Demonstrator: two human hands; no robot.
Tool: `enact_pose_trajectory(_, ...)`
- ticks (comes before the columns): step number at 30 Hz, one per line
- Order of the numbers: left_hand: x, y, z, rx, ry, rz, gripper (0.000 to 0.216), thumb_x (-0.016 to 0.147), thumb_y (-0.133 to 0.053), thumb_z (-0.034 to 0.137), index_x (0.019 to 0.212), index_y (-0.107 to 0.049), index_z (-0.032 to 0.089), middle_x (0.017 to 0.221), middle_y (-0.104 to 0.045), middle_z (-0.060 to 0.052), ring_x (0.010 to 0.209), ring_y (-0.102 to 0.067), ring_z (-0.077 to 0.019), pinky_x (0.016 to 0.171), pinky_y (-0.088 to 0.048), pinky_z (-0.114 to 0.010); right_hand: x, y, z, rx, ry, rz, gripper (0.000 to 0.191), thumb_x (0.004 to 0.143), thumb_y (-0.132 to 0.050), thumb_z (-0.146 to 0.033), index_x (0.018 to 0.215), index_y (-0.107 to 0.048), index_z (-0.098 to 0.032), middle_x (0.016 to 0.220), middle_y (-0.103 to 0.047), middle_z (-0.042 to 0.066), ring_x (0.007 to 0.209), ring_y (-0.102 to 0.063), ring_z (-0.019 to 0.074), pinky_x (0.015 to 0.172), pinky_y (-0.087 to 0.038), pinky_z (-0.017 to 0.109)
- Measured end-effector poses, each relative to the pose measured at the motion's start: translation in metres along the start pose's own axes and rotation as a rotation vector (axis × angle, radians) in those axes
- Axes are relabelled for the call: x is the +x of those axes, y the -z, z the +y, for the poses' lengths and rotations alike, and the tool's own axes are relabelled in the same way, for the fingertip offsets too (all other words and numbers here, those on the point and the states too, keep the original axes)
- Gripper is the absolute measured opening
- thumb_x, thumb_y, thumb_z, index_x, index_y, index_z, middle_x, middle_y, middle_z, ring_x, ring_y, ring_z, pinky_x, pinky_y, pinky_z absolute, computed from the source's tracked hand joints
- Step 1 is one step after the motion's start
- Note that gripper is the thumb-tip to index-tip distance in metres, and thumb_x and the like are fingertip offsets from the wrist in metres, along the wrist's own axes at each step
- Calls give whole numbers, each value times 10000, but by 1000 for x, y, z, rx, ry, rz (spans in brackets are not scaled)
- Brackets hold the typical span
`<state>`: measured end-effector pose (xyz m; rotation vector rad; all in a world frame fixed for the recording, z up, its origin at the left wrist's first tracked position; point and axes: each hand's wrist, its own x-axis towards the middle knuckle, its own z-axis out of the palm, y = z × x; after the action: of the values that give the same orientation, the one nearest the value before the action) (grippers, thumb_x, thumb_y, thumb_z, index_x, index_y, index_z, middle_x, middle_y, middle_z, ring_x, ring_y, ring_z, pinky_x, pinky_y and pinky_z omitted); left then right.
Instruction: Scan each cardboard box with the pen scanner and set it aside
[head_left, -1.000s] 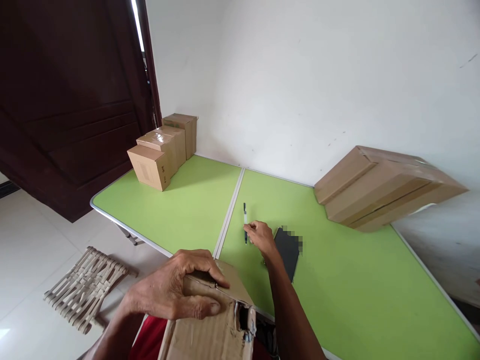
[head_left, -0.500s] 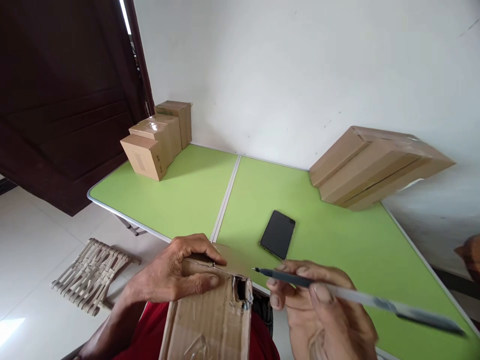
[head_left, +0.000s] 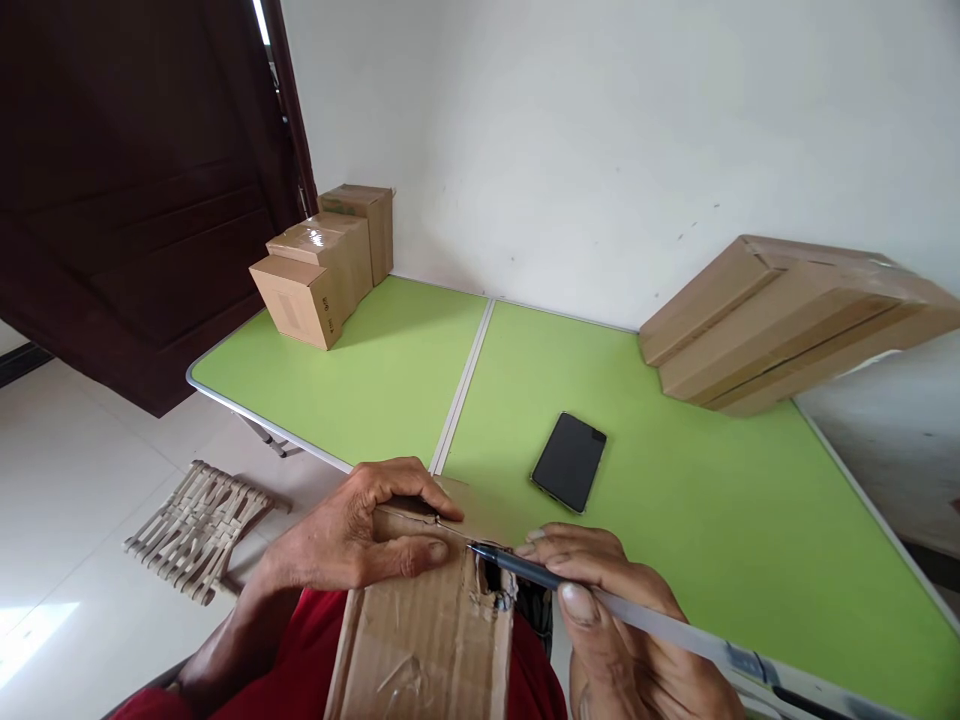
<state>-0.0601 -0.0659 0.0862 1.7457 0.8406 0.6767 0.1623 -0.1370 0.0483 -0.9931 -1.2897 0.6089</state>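
Head view: box (head_left: 424,635) gripped by left hand (head_left: 352,535) at the near edge of the worktop (head_left: 675,490); pen (head_left: 525,569), pinched by right hand (head_left: 637,662), pointed left across it.

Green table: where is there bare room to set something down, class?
Bare: between left box row and white seam; between phone and right edge of the table, before the right boxes. Crowded: near edge, with left hand, right hand, pen and held box.

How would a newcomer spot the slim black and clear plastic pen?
Find the rectangular green table, then the brown cardboard box at its near edge. The pen slants from the right hand toward that box; unlike the flat black phone beyond, it's long and thin.
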Motion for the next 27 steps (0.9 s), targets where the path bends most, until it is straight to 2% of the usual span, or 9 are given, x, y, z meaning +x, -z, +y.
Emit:
enact_pose_trajectory(5, 0, 0, -2, 6, 17, -8, 255, 911, -759, 315, 1120, -760, 170, 1087, -740, -87, 959, -724, -217, 857, -563, -330, 3, 7, 0, -78, 61, -109, 187, 1044, -565, -156, 1083, -702, -276, 979, -722, 44, 1021, -645, 237, 906, -538, 392)
enact_pose_trajectory(11, -2, 0, -3, 13, 21, -10, 245, 919, -755, 314, 1120, -753, 174, 1127, -737, -92, 1017, -723, -233, 887, -560, -343, 5, 16, -9, -41, 3, -221, 149, 1059, -556, -199, 974, -661, -261, 856, -658, 12, 854, -626, 190, 773, -530, 321)
enact_pose_trajectory(13, -2, 0, -4, 8, 22, -7, 247, 917, -758, 316, 1117, -754, 173, 1120, -736, -91, 1011, -724, -232, 885, -559, -343, 4, 19, -11, -10, -50, -152, 147, 1063, -569, -229, 953, -664, -258, 834, -647, 11, 837, -627, 183, 759, -539, 304)
enact_pose_trajectory(15, -2, -1, -4, 4, 26, -9, 251, 915, -760, 322, 1119, -754, 177, 1116, -737, -89, 1003, -725, -230, 883, -559, -343, 6, 26, -7, 17, -100, 9, 130, 1053, -603, -262, 944, -674, -256, 841, -649, 16, 855, -637, 188, 731, -553, 288)
enact_pose_trajectory(18, -2, 0, -5, 1, 8, -10, 255, 913, -757, 316, 1128, -753, 180, 1115, -745, -88, 999, -721, -228, 897, -549, -351, 25, 37, 18, 14, -202, 128, 139, 1038, -641, -372, 976, -681, -254, 925, -690, 38, 824, -670, 201, 576, -546, 269)
enact_pose_trajectory(20, -2, 0, -5, -6, 3, -12, 253, 914, -751, 312, 1128, -752, 177, 1105, -746, -87, 985, -717, -223, 891, -542, -348, 47, 37, 46, -132, -321, -29, 230, 1032, -630, -465, 1008, -669, -240, 913, -723, 52, 711, -678, 200, 512, -526, 279)
enact_pose_trajectory(22, -3, 0, -6, -21, 20, -11, 250, 925, -742, 329, 1125, -750, 179, 1097, -737, -83, 967, -712, -218, 865, -538, -338, 71, 30, 78, -417, -435, -256, 261, 1051, -576, -462, 938, -626, -232, 680, -672, 5, 563, -635, 185, 521, -508, 287)
enact_pose_trajectory(24, -4, 0, -8, -37, 47, -8, 254, 940, -735, 356, 1132, -747, 192, 1106, -728, -78, 962, -707, -215, 849, -533, -329, 92, 17, 109, -564, -457, -282, 277, 1035, -619, -341, 785, -581, -227, 576, -604, -20, 530, -599, 165, 580, -499, 292)
enact_pose_trajectory(27, -7, 0, -12, -47, 79, 7, 268, 956, -734, 400, 1152, -742, 219, 1135, -721, -67, 994, -698, -217, 881, -520, -331, 105, -2, 140, -730, -468, -271, 239, 1026, -688, -346, 861, -655, -175, 775, -667, -6, 692, -659, 158, 694, -564, 313)
